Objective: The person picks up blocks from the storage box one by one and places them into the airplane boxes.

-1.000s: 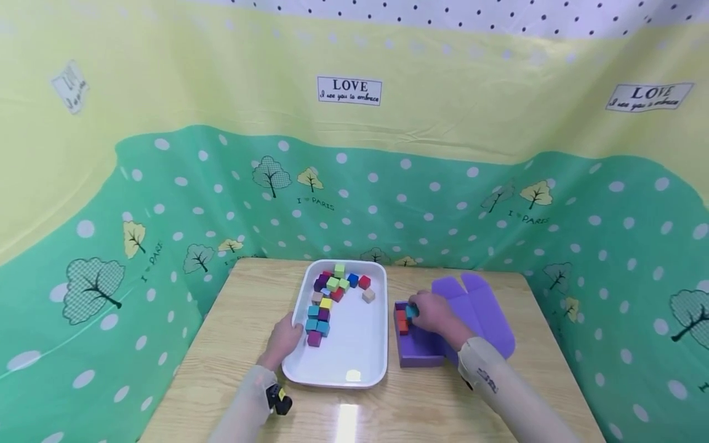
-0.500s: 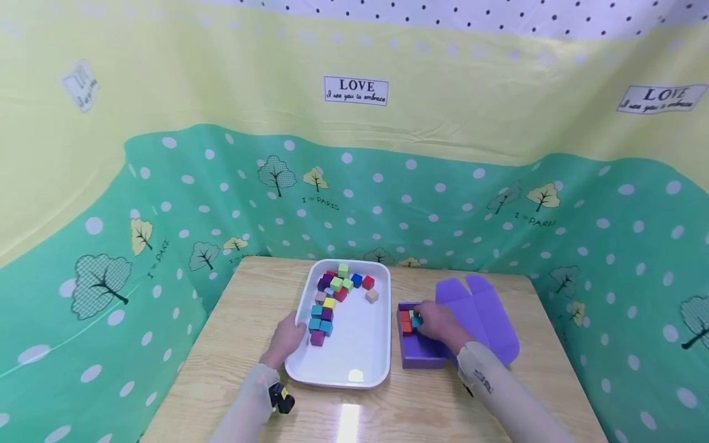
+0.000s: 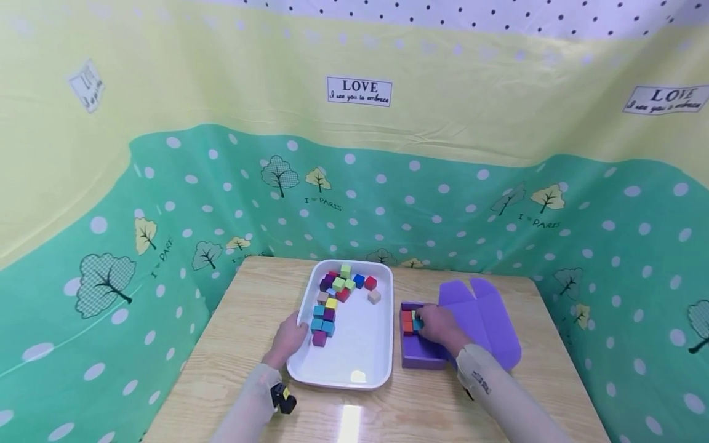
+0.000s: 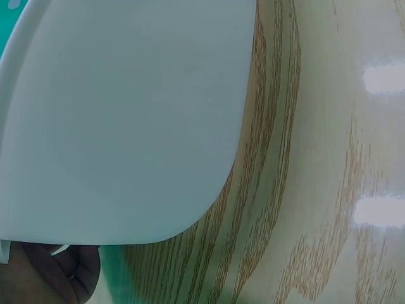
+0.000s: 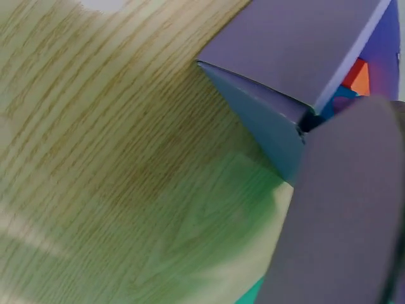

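My left hand [image 3: 289, 338] grips the left rim of a white tray [image 3: 354, 386]. In the left wrist view the tray's side fills the upper left, with curled fingers [image 4: 88, 272] beneath it. Inside the open purple box [image 3: 423, 363], my right hand [image 3: 441, 326] holds a blue cube [image 3: 417, 326] at the fingertips. Orange-red cubes [image 3: 407, 327] stand along the box's left wall, and a yellowish cube shows partly behind the blue one. In the right wrist view the box wall and flap hide most of the fingers.
Several coloured cubes [image 3: 338, 285] are grouped along the tray's left and far parts; a beige cube [image 3: 374, 296] sits apart. The purple lid [image 3: 476, 320] lies folded back to the box's right. A patterned curtain [image 3: 376, 184] stands behind the wooden table [image 3: 232, 344].
My right hand has lowered the blue cube into the box and moved it slightly nearer, beside the orange-red cubes. The left hand stays on the tray rim; the view has shifted slightly.
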Demonstrator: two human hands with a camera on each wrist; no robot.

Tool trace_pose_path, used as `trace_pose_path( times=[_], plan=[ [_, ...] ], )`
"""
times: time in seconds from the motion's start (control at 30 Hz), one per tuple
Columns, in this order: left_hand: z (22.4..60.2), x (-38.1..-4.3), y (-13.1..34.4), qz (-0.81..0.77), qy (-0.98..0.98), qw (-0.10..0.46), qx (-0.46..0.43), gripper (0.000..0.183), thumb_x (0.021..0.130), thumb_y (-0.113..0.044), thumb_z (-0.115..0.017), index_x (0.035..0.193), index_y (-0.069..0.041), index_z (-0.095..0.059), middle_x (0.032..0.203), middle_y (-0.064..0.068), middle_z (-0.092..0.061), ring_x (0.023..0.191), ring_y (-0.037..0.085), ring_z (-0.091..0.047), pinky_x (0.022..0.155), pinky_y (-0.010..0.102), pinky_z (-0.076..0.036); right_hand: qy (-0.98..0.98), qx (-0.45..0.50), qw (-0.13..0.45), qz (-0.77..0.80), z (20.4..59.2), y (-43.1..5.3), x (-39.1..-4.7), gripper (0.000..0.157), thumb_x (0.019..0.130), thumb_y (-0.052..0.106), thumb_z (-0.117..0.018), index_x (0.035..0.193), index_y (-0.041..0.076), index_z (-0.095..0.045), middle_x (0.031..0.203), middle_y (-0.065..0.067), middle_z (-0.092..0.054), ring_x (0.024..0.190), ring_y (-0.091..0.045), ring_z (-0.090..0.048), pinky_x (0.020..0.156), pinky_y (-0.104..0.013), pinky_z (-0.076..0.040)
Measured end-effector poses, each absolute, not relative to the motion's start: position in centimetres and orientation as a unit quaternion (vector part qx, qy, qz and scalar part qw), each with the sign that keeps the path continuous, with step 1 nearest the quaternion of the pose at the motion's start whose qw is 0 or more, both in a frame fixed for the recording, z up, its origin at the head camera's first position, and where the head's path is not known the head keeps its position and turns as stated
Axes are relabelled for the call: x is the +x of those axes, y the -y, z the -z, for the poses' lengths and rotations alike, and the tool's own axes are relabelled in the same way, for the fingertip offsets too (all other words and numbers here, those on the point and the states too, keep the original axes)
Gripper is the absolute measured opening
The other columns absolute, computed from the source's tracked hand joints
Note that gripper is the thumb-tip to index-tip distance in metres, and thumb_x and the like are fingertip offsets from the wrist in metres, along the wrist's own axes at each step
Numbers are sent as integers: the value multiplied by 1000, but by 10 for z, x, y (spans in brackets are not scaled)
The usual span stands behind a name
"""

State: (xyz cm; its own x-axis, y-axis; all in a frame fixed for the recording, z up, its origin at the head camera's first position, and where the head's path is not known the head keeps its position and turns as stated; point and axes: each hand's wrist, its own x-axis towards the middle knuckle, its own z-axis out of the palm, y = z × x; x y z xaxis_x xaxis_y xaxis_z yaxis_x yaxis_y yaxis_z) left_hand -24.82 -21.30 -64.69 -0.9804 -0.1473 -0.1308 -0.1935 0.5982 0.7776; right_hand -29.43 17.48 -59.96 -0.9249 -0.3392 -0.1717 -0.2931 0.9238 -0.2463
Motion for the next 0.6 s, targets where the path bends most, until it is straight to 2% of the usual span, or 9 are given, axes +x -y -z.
trace_pose_path(
  times=[0.1, 0.27, 0.37, 0.6],
  plan=[
    [648, -247, 213, -441, -892, 29, -97, 44, 98, -14, -46, 139, 0, -45, 123, 21, -60, 108, 35, -61, 88, 48, -53, -976, -166, 101, 102, 602, -175, -294, 22, 77, 14, -78, 98, 11, -71, 80, 0, -60, 65, -17, -50, 59, -34, -48],
    [648, -247, 214, -438, -894, 24, -95, 44, 97, -12, -46, 139, 1, -46, 125, 22, -60, 109, 37, -61, 88, 49, -53, -976, -172, 93, 96, 607, -176, -294, 14, 76, 14, -78, 86, 13, -68, 73, 2, -56, 62, -18, -49, 56, -34, -46],
    [648, -247, 214, -436, -894, 26, -95, 44, 97, -12, -46, 139, 1, -46, 125, 23, -59, 110, 37, -60, 88, 49, -52, -976, -174, 88, 97, 609, -177, -295, 15, 75, 14, -78, 81, 15, -65, 71, 2, -54, 61, -17, -49, 55, -34, -45],
    [649, -250, 213, -441, -890, 37, -107, 45, 99, -14, -45, 142, -2, -44, 130, 20, -57, 115, 36, -58, 92, 48, -50, -971, -182, 63, 139, 594, -166, -299, 11, 77, 19, -76, 80, 15, -65, 67, 5, -54, 59, -15, -48, 54, -33, -44]
  ],
)
